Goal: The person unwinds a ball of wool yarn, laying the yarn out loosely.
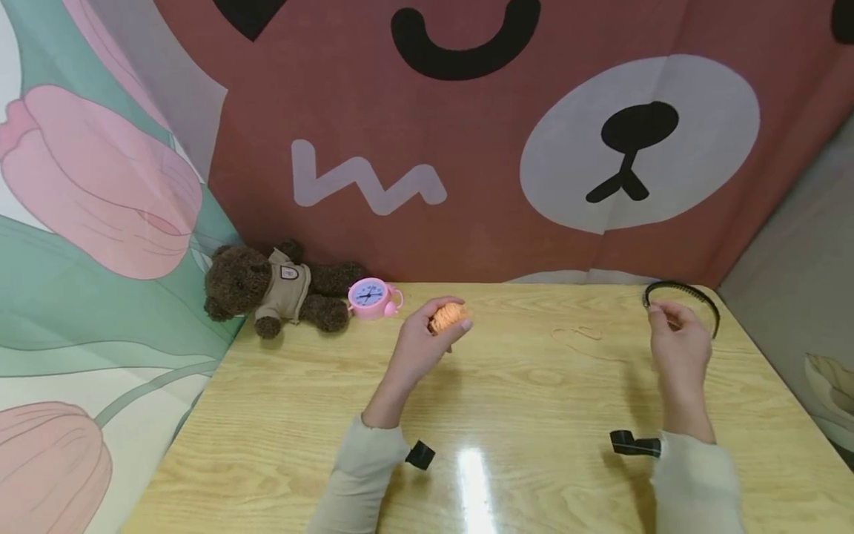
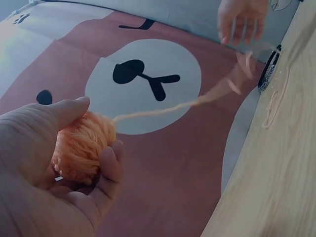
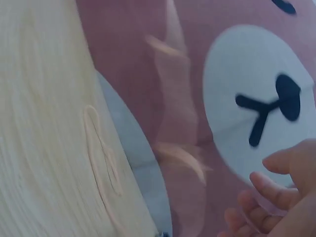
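Observation:
My left hand (image 1: 427, 337) grips a small ball of orange yarn (image 1: 448, 317) above the table, thumb and fingers curled round it. In the left wrist view a strand of yarn (image 2: 153, 112) runs from the ball toward the right and blurs with motion. Over the table's right side is my right hand (image 1: 680, 341), its fingers loosely bent. The right wrist view shows its thumb apart from the fingertips, with nothing between them. A loose loop of yarn (image 1: 577, 334) lies on the table left of that hand. Behind the hand, partly covered, is a black hairband (image 1: 703, 293).
At the back left of the wooden table (image 1: 267, 445) lies a brown teddy bear (image 1: 287, 285) in a beige shirt. A pink alarm clock (image 1: 369, 297) stands beside its legs. A printed cloth (image 1: 480, 245) hangs along the back edge, and a grey wall (image 1: 794, 259) borders the right.

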Available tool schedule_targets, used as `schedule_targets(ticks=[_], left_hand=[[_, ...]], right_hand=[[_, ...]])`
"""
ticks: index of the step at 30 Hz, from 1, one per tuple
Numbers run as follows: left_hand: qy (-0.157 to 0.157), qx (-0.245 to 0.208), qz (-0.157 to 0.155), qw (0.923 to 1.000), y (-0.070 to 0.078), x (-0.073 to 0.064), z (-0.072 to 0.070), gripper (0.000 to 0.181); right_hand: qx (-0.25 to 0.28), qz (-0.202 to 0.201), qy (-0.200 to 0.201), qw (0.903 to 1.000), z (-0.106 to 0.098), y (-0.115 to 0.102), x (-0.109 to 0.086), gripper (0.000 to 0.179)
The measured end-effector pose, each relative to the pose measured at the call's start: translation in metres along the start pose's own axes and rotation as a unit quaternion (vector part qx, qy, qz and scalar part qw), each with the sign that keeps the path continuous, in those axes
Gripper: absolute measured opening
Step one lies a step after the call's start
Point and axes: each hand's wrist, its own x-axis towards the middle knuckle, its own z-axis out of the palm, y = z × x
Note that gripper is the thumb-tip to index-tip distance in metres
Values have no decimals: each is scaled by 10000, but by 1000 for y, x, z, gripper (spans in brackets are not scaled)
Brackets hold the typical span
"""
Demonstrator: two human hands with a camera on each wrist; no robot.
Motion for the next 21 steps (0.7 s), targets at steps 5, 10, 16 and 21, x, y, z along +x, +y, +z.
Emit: schedule_targets(ticks=[5, 10, 16, 21], left_hand=[[-303, 28, 43, 9995, 2, -2, 7, 37], [-527, -67, -6, 9986, 2, -3, 18, 47], [-786, 94, 119, 9968, 2, -5, 25, 48], [-732, 378, 219, 9964, 2, -7, 24, 41]], right_hand=[[-441, -1561, -1225, 9791, 25, -16, -24, 40], [-169, -2728, -3333, 9023, 56, -30, -57, 43], [-100, -2779, -4307, 8586, 84, -37, -88, 54], [-281, -2654, -3983, 8776, 82, -37, -91, 33]])
